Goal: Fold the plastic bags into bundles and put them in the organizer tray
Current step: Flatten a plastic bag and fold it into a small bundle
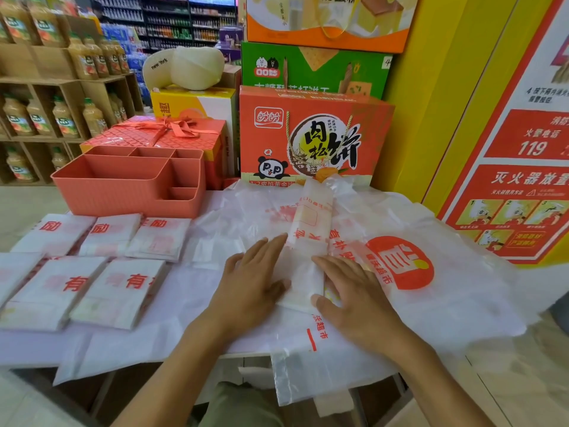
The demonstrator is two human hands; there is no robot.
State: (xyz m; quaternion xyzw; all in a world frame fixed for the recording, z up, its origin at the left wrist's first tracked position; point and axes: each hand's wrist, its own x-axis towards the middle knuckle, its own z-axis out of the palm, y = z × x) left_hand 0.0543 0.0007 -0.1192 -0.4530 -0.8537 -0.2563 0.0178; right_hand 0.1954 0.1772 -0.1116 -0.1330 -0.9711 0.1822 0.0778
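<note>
A white plastic bag folded into a long narrow strip [311,229] lies on the table, running away from me. My left hand [252,278] lies flat with straight fingers against the strip's left edge. My right hand [354,291] presses flat on its right edge, fingers straight. Several folded white bundles [123,288] with red print lie in two rows at the left. The coral organizer tray [132,183], with several compartments, stands behind them with nothing visible inside it.
More loose white bags [431,288] with a red logo are spread under and right of the strip; some hang over the table's front edge [308,380]. Snack boxes [314,137] and a red gift box [160,134] stand at the back. A yellow wall [431,87] is on the right.
</note>
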